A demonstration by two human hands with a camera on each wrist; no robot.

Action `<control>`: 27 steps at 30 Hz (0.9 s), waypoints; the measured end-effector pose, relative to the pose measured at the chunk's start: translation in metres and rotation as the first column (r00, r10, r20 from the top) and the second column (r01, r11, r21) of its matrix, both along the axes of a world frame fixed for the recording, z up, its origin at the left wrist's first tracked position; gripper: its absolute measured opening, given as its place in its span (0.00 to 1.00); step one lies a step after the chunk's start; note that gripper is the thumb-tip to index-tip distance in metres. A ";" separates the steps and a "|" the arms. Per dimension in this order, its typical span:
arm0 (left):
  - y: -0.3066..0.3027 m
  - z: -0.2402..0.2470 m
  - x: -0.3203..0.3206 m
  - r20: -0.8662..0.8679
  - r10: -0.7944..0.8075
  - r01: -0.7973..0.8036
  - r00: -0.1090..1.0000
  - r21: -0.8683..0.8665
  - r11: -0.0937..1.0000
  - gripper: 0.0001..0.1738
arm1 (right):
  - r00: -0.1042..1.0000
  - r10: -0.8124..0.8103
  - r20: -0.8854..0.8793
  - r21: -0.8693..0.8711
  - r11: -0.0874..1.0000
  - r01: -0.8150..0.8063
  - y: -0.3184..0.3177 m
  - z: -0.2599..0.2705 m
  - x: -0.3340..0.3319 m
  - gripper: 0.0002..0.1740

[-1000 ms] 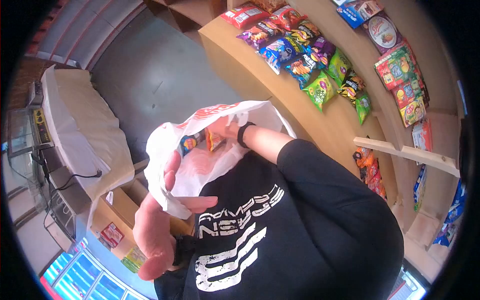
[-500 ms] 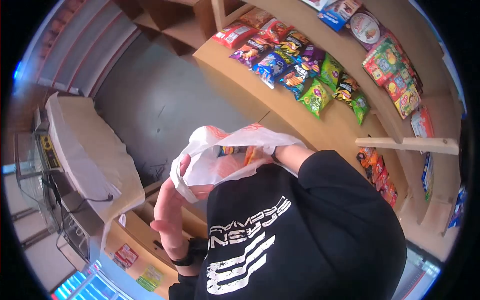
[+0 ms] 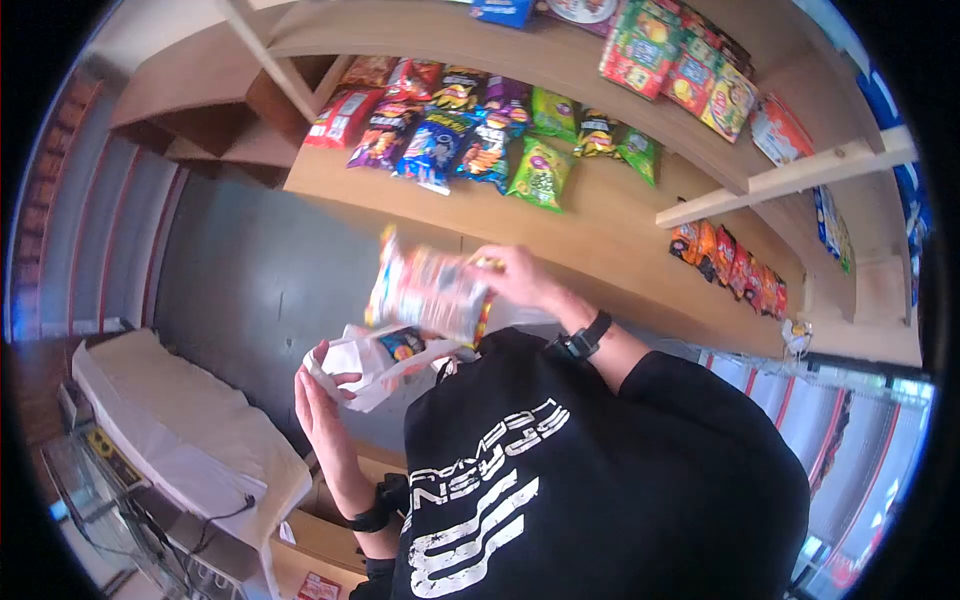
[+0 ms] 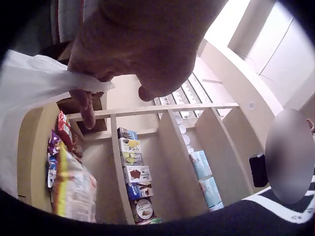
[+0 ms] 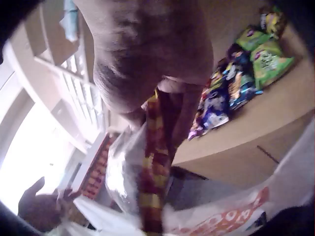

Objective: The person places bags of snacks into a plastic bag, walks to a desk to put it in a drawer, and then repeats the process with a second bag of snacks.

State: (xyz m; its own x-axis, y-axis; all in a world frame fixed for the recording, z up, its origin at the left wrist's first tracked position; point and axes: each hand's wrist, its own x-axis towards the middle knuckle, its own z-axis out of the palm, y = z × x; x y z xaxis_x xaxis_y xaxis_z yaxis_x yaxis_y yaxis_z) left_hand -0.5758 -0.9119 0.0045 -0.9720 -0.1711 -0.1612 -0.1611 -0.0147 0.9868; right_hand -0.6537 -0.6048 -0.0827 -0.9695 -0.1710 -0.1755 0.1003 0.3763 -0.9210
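Note:
My right hand [image 3: 520, 278] pinches the edge of a snack packet [image 3: 428, 290] with yellow and red borders, above a white plastic bag [image 3: 365, 372]. In the right wrist view the packet [image 5: 155, 172] hangs from the fingers of my right hand [image 5: 152, 64]. My left hand [image 3: 325, 420] grips the bag's rim at its left side. A dark blue packet [image 3: 402, 344] shows in the bag's mouth. In the left wrist view the bag [image 4: 34, 83] stretches from my left hand [image 4: 133, 54], and the packet [image 4: 74, 189] appears below.
Several colourful snack bags [image 3: 432, 148] lie on a wooden shelf [image 3: 600, 235] ahead, with boxes [image 3: 640, 50] on a higher shelf. Orange packets [image 3: 735, 265] are at the right. A cloth-covered counter [image 3: 180, 430] stands at the left. A person [image 4: 290, 157] is partly visible in the left wrist view.
My right hand has come out of the bag holding the yellow-and-red-edged packet. The bag's mouth looks narrower, and the head view has turned, with the shelves shifting left and up.

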 end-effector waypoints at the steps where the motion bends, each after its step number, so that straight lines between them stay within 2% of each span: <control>1: -0.001 -0.003 -0.003 0.041 0.007 -0.006 0.999 -0.015 1.000 0.27 | 0.983 -0.181 0.030 -0.044 0.982 0.182 0.022 -0.036 0.001 0.17; 2: -0.002 -0.007 -0.005 0.055 0.023 -0.023 0.998 0.000 1.000 0.25 | 0.940 -0.315 -0.134 -0.062 0.949 0.309 0.043 -0.047 0.003 0.17; 3: -0.001 -0.006 -0.008 0.062 0.016 -0.014 0.998 -0.035 0.999 0.25 | 0.887 -0.462 -0.003 -0.121 0.880 0.459 0.065 -0.060 0.005 0.17; 4: -0.002 -0.009 -0.010 0.073 0.014 -0.013 0.997 -0.023 1.000 0.25 | 0.805 -0.570 -0.165 -0.097 0.822 0.561 0.079 -0.048 0.009 0.16; 5: -0.005 -0.012 -0.012 0.085 0.016 -0.015 0.996 -0.011 1.000 0.25 | 0.714 -0.698 0.061 -0.057 0.711 0.701 0.101 -0.055 0.011 0.20; 6: -0.008 -0.014 -0.014 0.077 0.012 -0.010 0.997 -0.037 0.999 0.25 | 0.617 -0.780 0.107 -0.089 0.611 0.787 0.123 -0.072 0.012 0.21; 7: -0.008 -0.012 -0.017 0.087 0.019 -0.016 0.996 -0.043 0.999 0.25 | 0.548 -0.831 0.096 -0.027 0.548 0.836 0.142 -0.076 0.014 0.21; 8: -0.009 -0.011 -0.019 0.082 0.023 -0.018 0.996 -0.051 0.999 0.25 | 0.464 -0.882 0.086 -0.053 0.461 0.886 0.163 -0.093 0.015 0.20; 9: -0.010 -0.009 -0.020 0.077 0.028 -0.023 0.997 -0.060 0.998 0.25 | 0.459 -0.884 0.086 -0.055 0.456 0.889 0.179 -0.100 0.015 0.20; 11: -0.013 -0.006 -0.021 0.061 0.028 -0.024 0.998 -0.069 0.997 0.26 | 0.355 -0.929 0.102 -0.057 0.350 0.935 0.205 -0.108 0.015 0.21; 15: -0.019 -0.004 -0.019 0.042 0.038 -0.035 0.998 -0.077 0.996 0.25 | 0.346 -0.915 0.210 -0.103 0.331 0.938 0.232 -0.124 0.011 0.23; 17: -0.017 0.003 -0.017 0.044 0.034 -0.029 0.998 -0.104 0.994 0.24 | 0.295 -0.931 0.215 0.249 0.344 0.905 0.247 -0.157 0.012 0.26; 18: -0.017 0.006 -0.016 0.046 0.031 -0.025 0.998 -0.128 0.991 0.24 | 0.299 -0.930 0.215 0.251 0.349 0.903 0.257 -0.185 0.015 0.26; 19: -0.017 0.008 -0.015 0.047 0.041 -0.034 0.998 -0.127 0.991 0.24 | 0.378 -0.924 -0.062 0.486 0.303 0.820 0.267 -0.217 0.017 0.26; 20: -0.017 0.009 -0.013 0.024 0.040 -0.036 0.999 -0.147 0.988 0.25 | 0.493 -0.814 -0.307 0.676 0.177 0.715 0.270 -0.233 0.015 0.27; 21: -0.018 0.012 -0.009 0.004 0.043 -0.042 0.999 -0.169 0.985 0.25 | 0.510 -0.805 -0.303 0.680 0.192 0.707 0.260 -0.221 0.012 0.27; 22: -0.014 0.021 -0.008 -0.020 0.007 -0.012 1.000 -0.237 0.971 0.26 | 0.545 -0.758 -0.357 0.571 0.284 0.770 0.239 -0.193 0.010 0.25; 23: -0.014 0.025 -0.006 -0.006 0.038 -0.038 0.999 -0.243 0.969 0.26 | 0.574 -0.709 -0.410 0.454 0.387 0.802 0.213 -0.162 0.003 0.23; 24: -0.014 0.028 -0.004 -0.019 0.022 -0.025 1.000 -0.202 0.979 0.25 | 0.584 -0.684 -0.437 0.255 0.528 0.810 0.184 -0.142 -0.007 0.21; 25: -0.014 0.029 -0.001 -0.033 0.008 -0.014 0.999 -0.162 0.987 0.23 | 0.647 -0.680 -0.345 0.124 0.650 0.750 0.152 -0.121 -0.017 0.18; 26: -0.014 0.030 0.001 -0.064 0.015 -0.023 0.998 -0.139 0.990 0.24 | 0.769 -0.590 -0.246 0.055 0.784 0.619 0.115 -0.089 -0.024 0.15; 27: -0.017 0.028 0.006 -0.092 -0.009 -0.005 0.996 -0.153 0.988 0.27 | 0.856 -0.453 -0.251 -0.045 0.888 0.457 0.086 -0.086 -0.030 0.12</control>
State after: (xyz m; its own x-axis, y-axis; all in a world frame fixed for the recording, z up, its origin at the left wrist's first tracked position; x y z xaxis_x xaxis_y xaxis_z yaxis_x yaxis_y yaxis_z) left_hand -0.5702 -0.9286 0.0325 -0.9819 -0.1846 -0.0430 -0.0691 0.1378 0.9880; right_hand -0.6841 -0.5188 -0.1686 -0.9503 0.3006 0.0809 0.0343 0.3592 -0.9326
